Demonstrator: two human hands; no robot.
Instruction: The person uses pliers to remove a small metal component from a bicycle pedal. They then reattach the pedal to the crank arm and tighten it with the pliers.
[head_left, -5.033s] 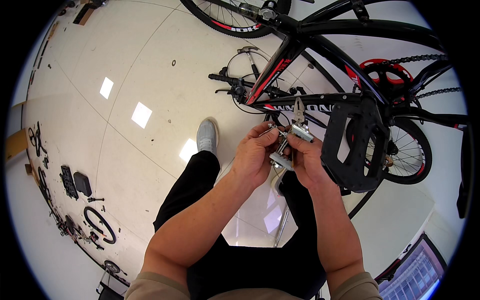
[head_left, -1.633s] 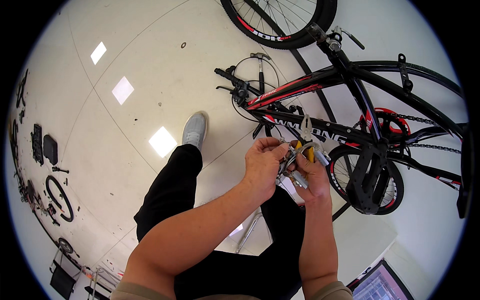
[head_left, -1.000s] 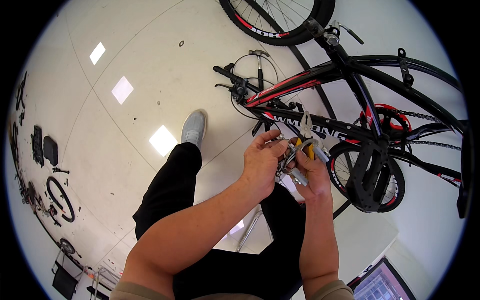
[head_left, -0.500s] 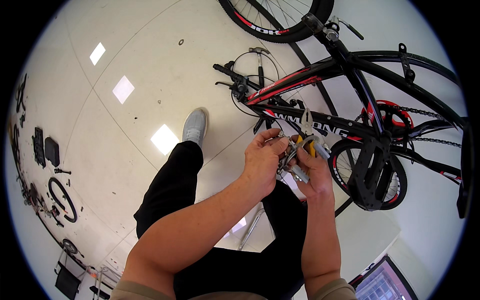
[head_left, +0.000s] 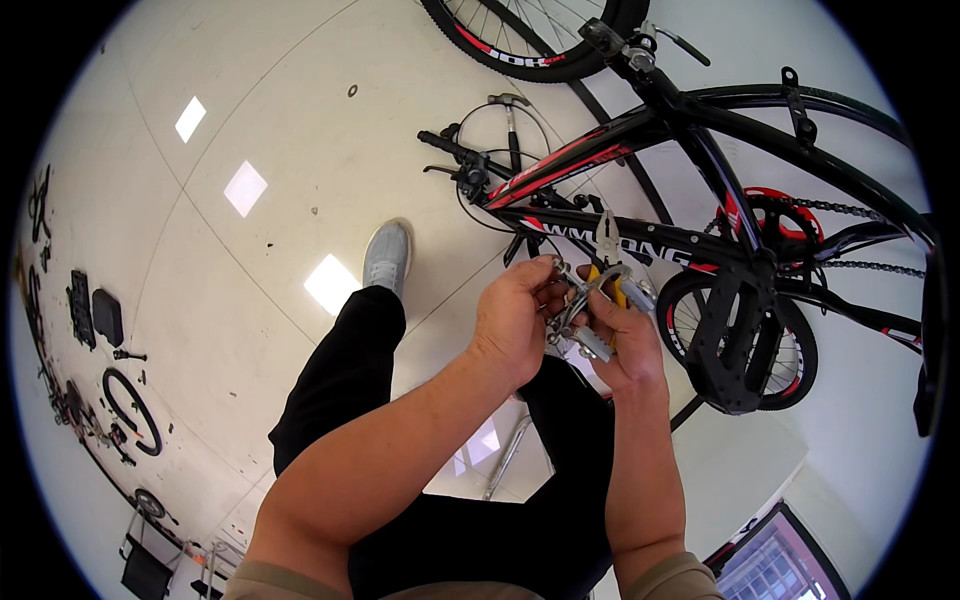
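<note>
In front of my lap, both hands are on a silver metal bike part (head_left: 572, 308) with curved arms and two grey blocks, much like a brake caliper. My left hand (head_left: 512, 318) pinches its left end between thumb and fingers. The right side rests in my right hand (head_left: 630, 345), whose thumb lies over a curved arm. Pliers (head_left: 608, 240) with yellow handles are also in my right hand, jaws upward, their handles partly hidden behind the part. Just beyond stands a black and red bicycle frame (head_left: 625, 150).
A hammer (head_left: 512, 135) lies beyond the handlebar (head_left: 455, 150). One bicycle wheel (head_left: 545, 72) is at the top, a smaller wheel (head_left: 795, 365) at the right. Loose parts, including a curved black tube (head_left: 132, 410), lie on the floor at far left. A black pedal (head_left: 735, 345) sticks out near my right hand.
My left hand has turned and drawn slightly down and left, showing more of the metal part. My right hand keeps its grip on it and the pliers. The view has shifted slightly.
</note>
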